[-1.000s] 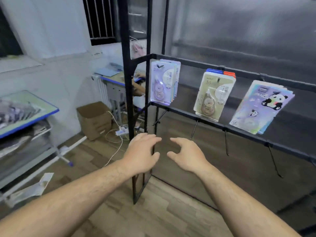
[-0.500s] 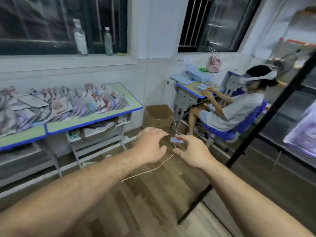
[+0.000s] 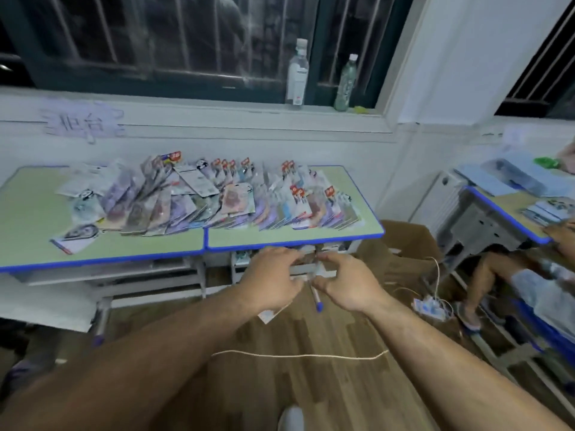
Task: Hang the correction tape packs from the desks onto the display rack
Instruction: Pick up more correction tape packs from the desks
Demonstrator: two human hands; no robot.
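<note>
Both hands are up in front of me and empty: left hand (image 3: 273, 279) with its fingers (image 3: 289, 255) loosely curled, right hand (image 3: 350, 286) the same, thumbs nearly meeting, nothing pinched. The correction tape packs (image 3: 217, 203) lie ahead of the fingertips, fanned out in overlapping rows across the two desks (image 3: 295, 238), past the blue front rim. The rows run left to right, and each pack's long axis points roughly away from me. The closest ones sit straight beyond both hands on the right-hand desk, so either hand could reach them; I'd say the right is a touch nearer the corner row. One lone pack (image 3: 76, 237) lies well off to the left of my left fingers. The rim stands between fingers and packs, so I reckon I reach over it. To the right of my right fingers are a cardboard box (image 3: 407, 244) and a seated person (image 3: 497, 272), and there's a cord (image 3: 298, 356) on the floor below my forearms. The display rack is out of view.
</note>
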